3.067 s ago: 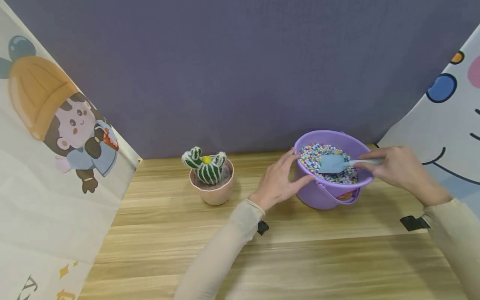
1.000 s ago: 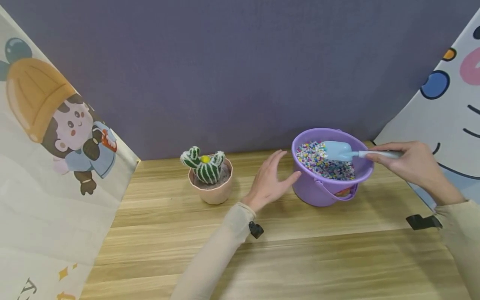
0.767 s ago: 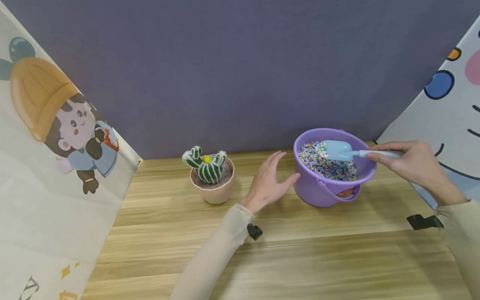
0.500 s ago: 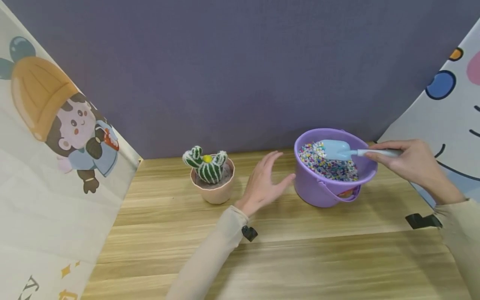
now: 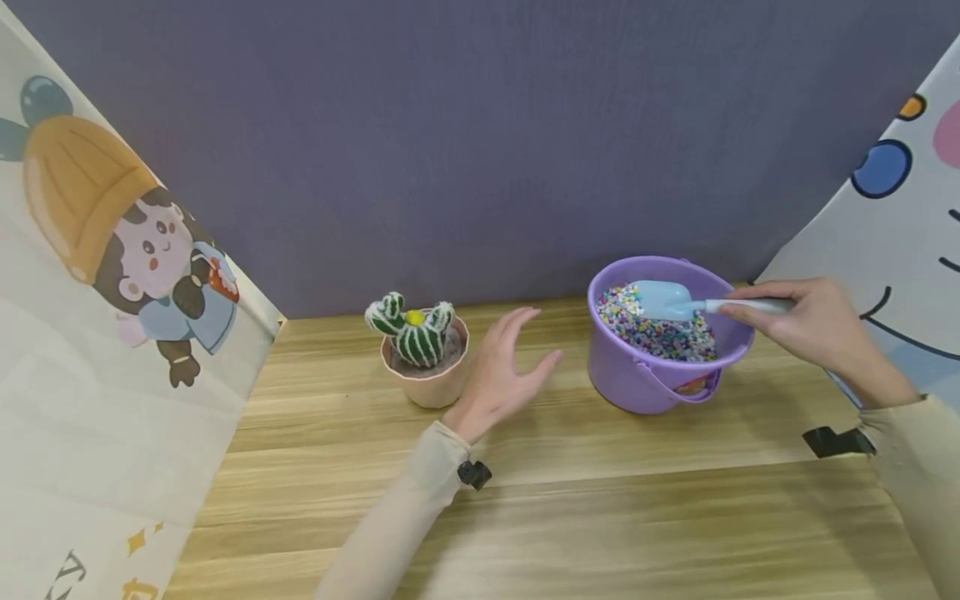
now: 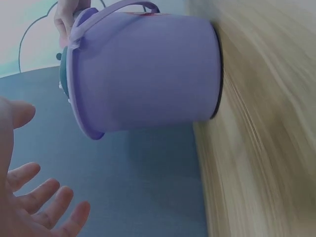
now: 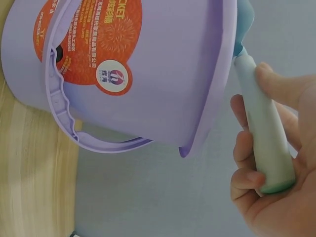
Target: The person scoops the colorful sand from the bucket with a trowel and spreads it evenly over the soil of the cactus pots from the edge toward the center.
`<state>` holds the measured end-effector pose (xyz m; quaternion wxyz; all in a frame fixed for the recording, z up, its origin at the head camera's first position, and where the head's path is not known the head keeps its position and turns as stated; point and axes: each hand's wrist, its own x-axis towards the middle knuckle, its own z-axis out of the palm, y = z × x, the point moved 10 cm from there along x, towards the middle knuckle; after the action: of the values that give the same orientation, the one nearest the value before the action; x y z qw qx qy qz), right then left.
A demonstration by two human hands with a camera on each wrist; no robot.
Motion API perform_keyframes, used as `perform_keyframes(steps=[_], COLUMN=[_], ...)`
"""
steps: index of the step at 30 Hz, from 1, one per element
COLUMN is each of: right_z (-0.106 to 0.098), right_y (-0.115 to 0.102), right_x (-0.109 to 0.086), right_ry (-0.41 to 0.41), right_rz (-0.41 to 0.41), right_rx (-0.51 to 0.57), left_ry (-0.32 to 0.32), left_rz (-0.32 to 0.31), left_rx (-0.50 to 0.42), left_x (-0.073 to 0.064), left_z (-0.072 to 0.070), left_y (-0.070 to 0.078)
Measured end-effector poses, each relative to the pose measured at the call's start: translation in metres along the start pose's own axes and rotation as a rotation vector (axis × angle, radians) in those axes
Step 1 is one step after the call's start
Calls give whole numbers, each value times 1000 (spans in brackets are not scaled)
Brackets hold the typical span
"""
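Left hand (image 5: 493, 377) loose, right hand (image 5: 813, 327) gripping smooth scoop (image 5: 664, 300), grainy beads (image 5: 663, 337) in round bucket (image 5: 630, 379)

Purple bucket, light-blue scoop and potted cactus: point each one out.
Purple bucket (image 5: 622, 377): head view, on its outer wall.
Light-blue scoop (image 5: 667, 301): head view, on its blade.
Potted cactus (image 5: 420, 345): head view, on the striped green body.

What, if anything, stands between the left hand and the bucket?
Nothing visible: only a gap separates the left hand from the bucket. The cactus is on the hand's other side.
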<state>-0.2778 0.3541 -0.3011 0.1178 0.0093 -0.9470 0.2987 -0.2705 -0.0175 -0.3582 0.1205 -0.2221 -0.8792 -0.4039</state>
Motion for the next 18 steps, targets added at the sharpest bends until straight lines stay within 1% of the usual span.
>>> perform_keyframes(steps=[5,11,18], right_z=[1,2,6], right_y=[-3,-8,-13], right_x=[0,-2,-3], right_ry=[11,25,11], right_rz=[-12,-42,-48], right_rx=[13,34,28], left_ry=[47,117,191], left_rz=[24,86,107], left_rx=[-49,-53,-19], left_x=[-8,-16,-30], left_z=[-13,-29,-46], left_y=[2,3,-8])
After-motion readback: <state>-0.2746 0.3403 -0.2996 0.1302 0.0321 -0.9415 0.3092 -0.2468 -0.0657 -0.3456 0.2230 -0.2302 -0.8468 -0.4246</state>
